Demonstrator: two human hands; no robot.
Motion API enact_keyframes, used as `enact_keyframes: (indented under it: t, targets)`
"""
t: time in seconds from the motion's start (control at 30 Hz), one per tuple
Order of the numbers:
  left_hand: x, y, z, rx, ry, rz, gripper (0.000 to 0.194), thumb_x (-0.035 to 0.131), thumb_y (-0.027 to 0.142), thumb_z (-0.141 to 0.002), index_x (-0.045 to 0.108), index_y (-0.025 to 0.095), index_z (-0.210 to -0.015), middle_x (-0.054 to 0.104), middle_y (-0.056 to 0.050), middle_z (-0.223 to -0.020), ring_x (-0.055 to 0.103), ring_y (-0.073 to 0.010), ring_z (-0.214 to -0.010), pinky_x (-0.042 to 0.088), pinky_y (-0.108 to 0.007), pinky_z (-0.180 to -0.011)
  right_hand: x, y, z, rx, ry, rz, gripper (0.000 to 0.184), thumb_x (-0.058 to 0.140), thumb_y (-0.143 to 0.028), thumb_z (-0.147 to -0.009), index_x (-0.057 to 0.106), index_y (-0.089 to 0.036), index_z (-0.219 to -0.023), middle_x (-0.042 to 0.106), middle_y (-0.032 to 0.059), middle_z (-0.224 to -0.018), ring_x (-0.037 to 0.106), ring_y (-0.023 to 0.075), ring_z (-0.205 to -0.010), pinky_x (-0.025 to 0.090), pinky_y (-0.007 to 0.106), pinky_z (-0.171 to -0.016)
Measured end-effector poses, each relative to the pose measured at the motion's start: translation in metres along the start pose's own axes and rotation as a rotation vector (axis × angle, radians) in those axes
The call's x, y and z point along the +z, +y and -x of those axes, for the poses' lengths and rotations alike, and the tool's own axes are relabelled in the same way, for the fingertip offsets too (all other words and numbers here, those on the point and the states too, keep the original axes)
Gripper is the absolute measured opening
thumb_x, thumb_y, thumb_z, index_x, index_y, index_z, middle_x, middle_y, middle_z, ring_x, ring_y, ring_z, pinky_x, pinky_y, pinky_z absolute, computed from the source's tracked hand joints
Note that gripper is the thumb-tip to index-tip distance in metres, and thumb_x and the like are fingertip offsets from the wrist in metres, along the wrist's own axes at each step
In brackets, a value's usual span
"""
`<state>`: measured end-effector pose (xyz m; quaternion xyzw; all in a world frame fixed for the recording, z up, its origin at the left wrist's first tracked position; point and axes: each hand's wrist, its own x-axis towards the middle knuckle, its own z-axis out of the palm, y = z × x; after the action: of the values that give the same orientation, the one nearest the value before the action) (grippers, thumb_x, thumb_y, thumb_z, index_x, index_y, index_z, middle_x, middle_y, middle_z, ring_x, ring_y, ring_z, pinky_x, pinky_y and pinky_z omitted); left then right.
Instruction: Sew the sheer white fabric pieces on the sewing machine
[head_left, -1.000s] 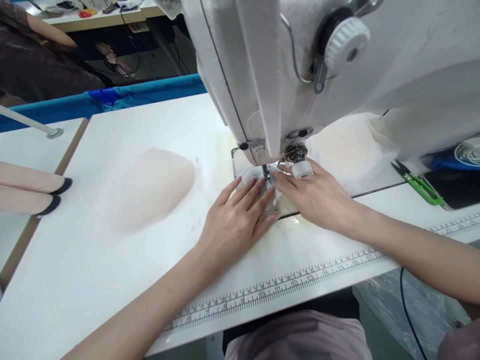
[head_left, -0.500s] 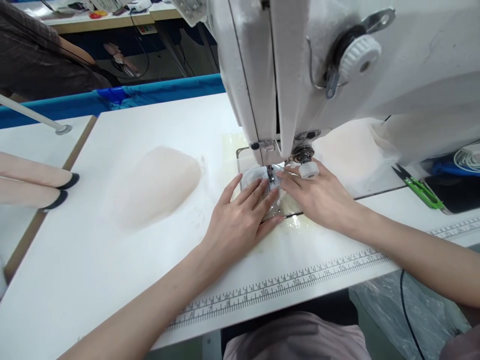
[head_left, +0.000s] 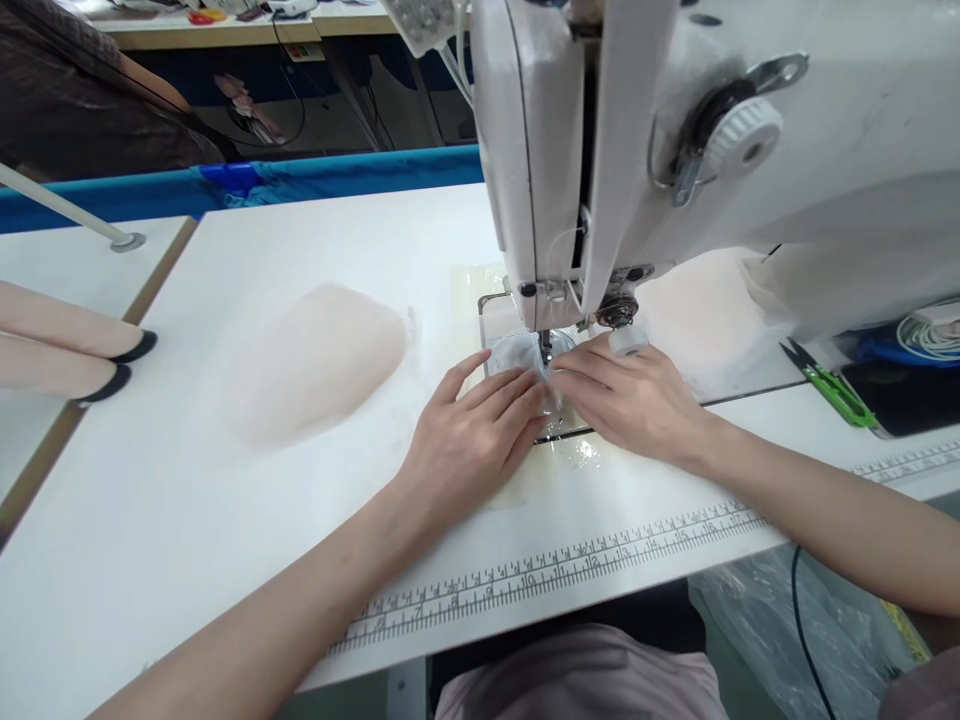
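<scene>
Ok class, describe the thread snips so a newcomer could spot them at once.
Start at the white sewing machine, then the right hand beside its presser foot. Farther right lie the thread snips, set apart from the black object alongside by their bright green handle.

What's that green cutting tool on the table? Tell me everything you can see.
The snips have a green handle, plastic by its look, and dark, pointed blades, their tips slightly apart. They lie on the white table right of the right hand, blades pointing forward and left, handle beside a flat black object. No hand touches them.
</scene>
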<state>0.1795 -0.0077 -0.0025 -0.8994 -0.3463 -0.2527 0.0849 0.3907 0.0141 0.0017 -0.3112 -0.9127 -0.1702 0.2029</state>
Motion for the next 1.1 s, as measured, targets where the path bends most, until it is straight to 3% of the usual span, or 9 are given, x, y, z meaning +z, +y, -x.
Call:
enact_keyframes:
  t: [0.13, 0.23, 0.33, 0.5, 1.1]
  targets:
    - [0.0, 0.0, -0.001, 0.004, 0.03, -0.032, 0.021, 0.057, 0.02, -0.091, 0.066, 0.017, -0.11, 0.073, -0.007, -0.112, 0.068, -0.0214, -0.105, 0.047, -0.045, -0.103, 0.004, 0.001, 0.002, -0.042, 0.064, -0.026, 0.025, 0.048, -0.007, -0.092, 0.071, -0.017, -0.091, 0.075, -0.001, -0.099, 0.065, 0.0142, -0.09, 0.045, 0.031, -0.084]
    - [-0.001, 0.003, 0.0, 0.047, 0.0, -0.068, 0.026, 0.056, 0.021, -0.092, 0.064, 0.013, -0.115, 0.069, -0.01, -0.119, 0.065, -0.0235, -0.112, 0.047, -0.046, -0.104, 0.003, -0.002, 0.005, -0.028, 0.091, -0.068, 0.022, 0.05, -0.018, -0.095, 0.072, -0.016, -0.093, 0.076, -0.0001, -0.099, 0.067, 0.0147, -0.094, 0.047, 0.032, -0.09]
    - [-0.002, 0.006, 0.002, 0.087, -0.07, -0.113, 0.029, 0.053, 0.023, -0.094, 0.063, 0.012, -0.119, 0.068, -0.01, -0.12, 0.064, -0.0237, -0.114, 0.047, -0.045, -0.105, -0.004, -0.009, 0.007, -0.005, 0.03, -0.053, 0.024, 0.049, -0.02, -0.095, 0.072, -0.014, -0.098, 0.075, 0.0026, -0.105, 0.067, 0.016, -0.101, 0.047, 0.034, -0.097]
    - [-0.005, 0.008, 0.004, 0.095, -0.101, -0.136, 0.029, 0.053, 0.021, -0.093, 0.064, 0.01, -0.118, 0.068, -0.011, -0.119, 0.064, -0.0242, -0.113, 0.046, -0.046, -0.107, -0.015, -0.017, 0.007, -0.016, -0.104, -0.003, 0.029, 0.049, -0.008, -0.088, 0.069, -0.007, -0.109, 0.071, 0.0086, -0.114, 0.065, 0.0204, -0.11, 0.044, 0.04, -0.107]
    - [-0.003, 0.004, 0.001, 0.071, -0.089, -0.073, 0.029, 0.051, 0.016, -0.093, 0.064, 0.009, -0.118, 0.068, -0.013, -0.119, 0.064, -0.0251, -0.112, 0.043, -0.049, -0.109, -0.015, -0.013, 0.008, -0.009, -0.122, 0.012, 0.037, 0.041, -0.002, -0.086, 0.069, -0.008, -0.11, 0.071, 0.0081, -0.116, 0.065, 0.0193, -0.11, 0.037, 0.042, -0.113]
